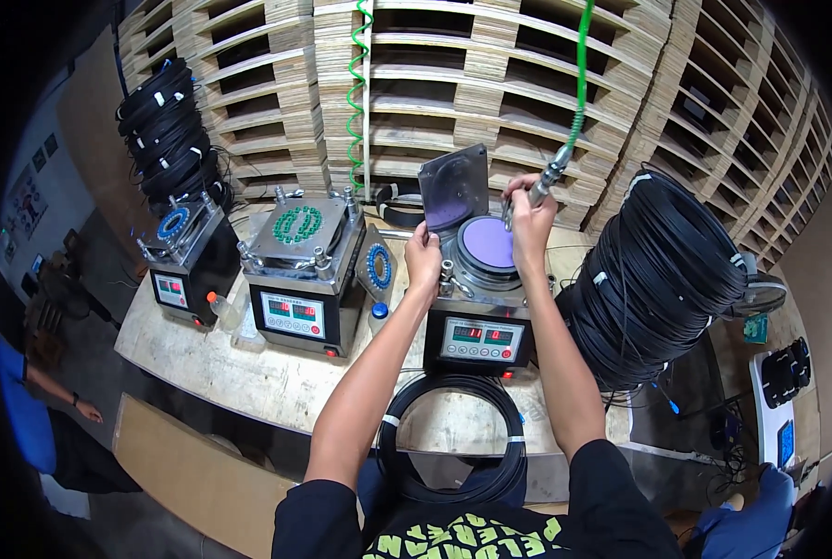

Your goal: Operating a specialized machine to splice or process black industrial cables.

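Note:
In my right hand (531,224) is a metal air blow gun (548,177) on a green coiled hose (579,102). It is over the round purple polishing pad (489,242) on top of the right-hand polishing machine (483,337). My left hand (423,261) is closed at the lower left corner of a square, dark see-through plate (453,186), which stands tilted up behind the pad. The fingertips of my left hand are partly hidden. A coil of black cable (393,433) lies at the table's front edge, before the machine.
Two more polishing machines (295,312) (176,289) stand to the left, with green and blue connectors on top. A tall stack of black cable coils (658,279) leans at the right. Stacked wooden pallets (416,93) rise behind the table (211,373). Other people's blue sleeves (15,401) show at the edges.

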`<state>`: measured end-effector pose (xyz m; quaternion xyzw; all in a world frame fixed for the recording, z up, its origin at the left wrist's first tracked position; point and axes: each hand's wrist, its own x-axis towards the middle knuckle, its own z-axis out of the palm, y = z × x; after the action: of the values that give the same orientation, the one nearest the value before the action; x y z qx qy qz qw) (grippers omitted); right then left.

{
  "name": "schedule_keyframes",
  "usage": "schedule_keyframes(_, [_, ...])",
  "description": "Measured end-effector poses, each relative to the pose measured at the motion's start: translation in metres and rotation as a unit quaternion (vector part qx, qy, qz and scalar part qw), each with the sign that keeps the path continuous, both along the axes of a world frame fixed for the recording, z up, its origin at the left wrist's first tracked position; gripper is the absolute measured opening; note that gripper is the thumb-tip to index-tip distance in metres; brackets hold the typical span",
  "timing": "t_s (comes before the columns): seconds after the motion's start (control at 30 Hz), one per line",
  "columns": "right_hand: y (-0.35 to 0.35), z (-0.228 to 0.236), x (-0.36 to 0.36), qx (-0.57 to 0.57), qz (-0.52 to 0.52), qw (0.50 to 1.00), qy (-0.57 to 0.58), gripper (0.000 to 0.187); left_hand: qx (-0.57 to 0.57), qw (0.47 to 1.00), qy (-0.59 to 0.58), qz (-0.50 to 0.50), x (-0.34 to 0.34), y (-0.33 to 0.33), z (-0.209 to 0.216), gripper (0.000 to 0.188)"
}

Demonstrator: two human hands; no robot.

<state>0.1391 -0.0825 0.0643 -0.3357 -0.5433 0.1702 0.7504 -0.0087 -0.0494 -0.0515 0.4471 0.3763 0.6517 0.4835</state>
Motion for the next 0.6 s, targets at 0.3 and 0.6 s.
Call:
schedule_keyframes(0.3, [-0.038,0.004,0.049,-0.143,0.146,0.979,-0.003,0.013,-0.043,0.994,-0.012,-0.097,-0.023,0.009,-0.001,0.032])
schedule_keyframes(0.6, [-0.071,0.010,0.100,-0.209,0.215,0.953,-0.033,0.012,-0.052,0.986,0.032,-0.157,-0.041,0.012,0.010,0.036])
